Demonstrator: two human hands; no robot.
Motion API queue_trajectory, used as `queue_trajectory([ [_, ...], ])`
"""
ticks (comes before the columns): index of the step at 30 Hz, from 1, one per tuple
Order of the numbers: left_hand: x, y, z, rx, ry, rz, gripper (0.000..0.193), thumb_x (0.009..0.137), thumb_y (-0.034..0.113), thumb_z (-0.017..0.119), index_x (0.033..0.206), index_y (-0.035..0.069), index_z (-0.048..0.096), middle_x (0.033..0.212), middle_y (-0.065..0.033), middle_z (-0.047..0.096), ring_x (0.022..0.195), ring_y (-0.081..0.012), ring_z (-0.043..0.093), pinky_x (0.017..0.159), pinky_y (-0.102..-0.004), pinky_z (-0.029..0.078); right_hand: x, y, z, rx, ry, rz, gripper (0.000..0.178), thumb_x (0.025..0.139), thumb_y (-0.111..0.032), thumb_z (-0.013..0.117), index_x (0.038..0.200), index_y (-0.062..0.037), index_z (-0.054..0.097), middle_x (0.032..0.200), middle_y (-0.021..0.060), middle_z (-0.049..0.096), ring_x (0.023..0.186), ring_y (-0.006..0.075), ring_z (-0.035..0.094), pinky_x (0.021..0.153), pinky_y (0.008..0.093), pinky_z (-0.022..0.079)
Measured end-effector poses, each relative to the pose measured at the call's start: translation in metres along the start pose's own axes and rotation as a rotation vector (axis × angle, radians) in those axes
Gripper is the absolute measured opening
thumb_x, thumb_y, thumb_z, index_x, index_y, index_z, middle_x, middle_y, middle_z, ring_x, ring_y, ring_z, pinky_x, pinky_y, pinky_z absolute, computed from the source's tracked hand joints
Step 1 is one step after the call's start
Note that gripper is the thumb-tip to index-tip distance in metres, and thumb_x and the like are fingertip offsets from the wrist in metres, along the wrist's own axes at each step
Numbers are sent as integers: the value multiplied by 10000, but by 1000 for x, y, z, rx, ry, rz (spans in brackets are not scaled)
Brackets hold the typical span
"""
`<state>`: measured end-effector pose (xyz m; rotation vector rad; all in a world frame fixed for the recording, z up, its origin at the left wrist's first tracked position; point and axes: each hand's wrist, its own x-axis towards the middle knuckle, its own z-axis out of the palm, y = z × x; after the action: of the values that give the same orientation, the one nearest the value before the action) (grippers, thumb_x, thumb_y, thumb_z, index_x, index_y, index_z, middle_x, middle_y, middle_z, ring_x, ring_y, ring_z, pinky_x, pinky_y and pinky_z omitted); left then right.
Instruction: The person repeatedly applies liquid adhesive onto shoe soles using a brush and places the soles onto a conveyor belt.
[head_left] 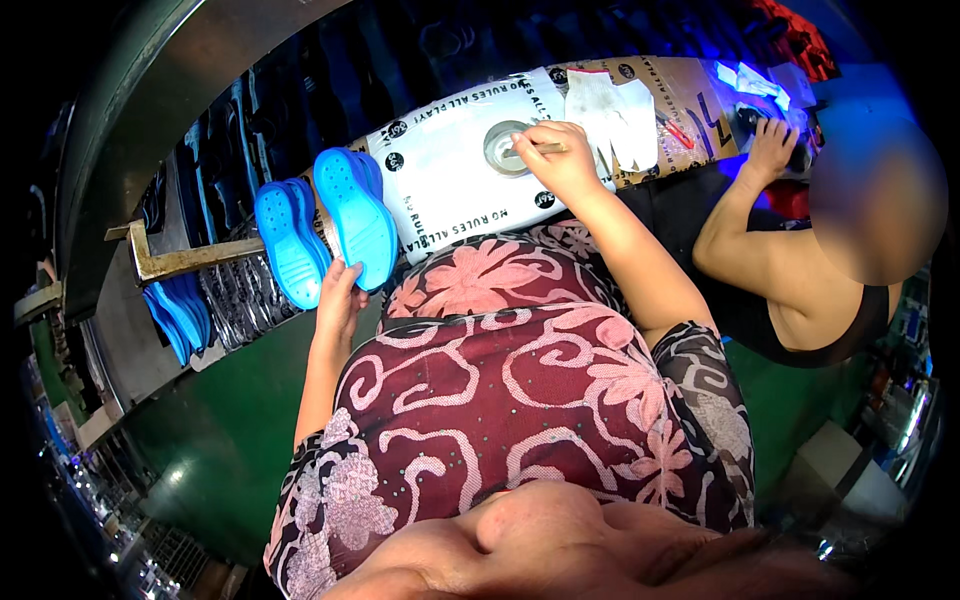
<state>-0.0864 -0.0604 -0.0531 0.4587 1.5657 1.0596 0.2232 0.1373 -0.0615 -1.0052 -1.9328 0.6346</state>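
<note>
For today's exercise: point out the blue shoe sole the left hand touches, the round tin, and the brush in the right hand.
blue shoe sole (355,215), head view, middle of its underside.
round tin (507,147), head view, its rim.
brush (548,148), head view, the handle past the fingers.

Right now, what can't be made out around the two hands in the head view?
- Round metal tin: contents too small to tell.
- Thin stick's tip in the right hand: fingers hide it.
- Bright blue rubber shoe sole: the left hand covers its lower edge; grip unclear.
- Dark conveyor: too dim.
</note>
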Motion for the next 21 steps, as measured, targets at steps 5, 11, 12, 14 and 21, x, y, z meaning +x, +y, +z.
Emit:
queue_trajectory([
  [5,3,5,7,-79,-72,-9,186,808,174,538,963,82,492,702,0,537,439,-75,417,368,-196,296,-3,-2,-1,-39,68,-63,152,758,-156,605,660,-40,625,577,86,552,548,259,529,538,337,403],
  [11,18,6,-6,-347,-196,-159,204,783,224,566,888,54,523,661,-34,570,380,-108,419,342,-210,299,-15,-11,-14,164,130,151,232,832,-205,563,691,-36,635,617,85,575,582,182,546,567,288,419],
  [12,15,12,0,-331,-172,-151,206,784,229,565,882,52,524,660,-43,569,396,-118,435,355,-217,317,-18,-16,-12,206,124,256,252,844,-226,554,706,-32,638,637,76,586,589,160,545,569,275,420],
  [14,6,25,13,-317,-178,-108,204,784,228,564,880,53,523,661,-47,569,397,-127,437,363,-220,324,-24,-16,-13,248,132,362,274,856,-246,546,721,-28,642,657,67,597,596,139,543,570,261,421],
  [21,-20,51,68,-90,-174,349,416,818,126,535,1200,42,394,1050,-83,539,842,-155,556,554,-249,467,-20,-1,-18,603,218,535,366,906,-299,461,798,6,632,669,44,595,615,78,526,578,191,402],
])
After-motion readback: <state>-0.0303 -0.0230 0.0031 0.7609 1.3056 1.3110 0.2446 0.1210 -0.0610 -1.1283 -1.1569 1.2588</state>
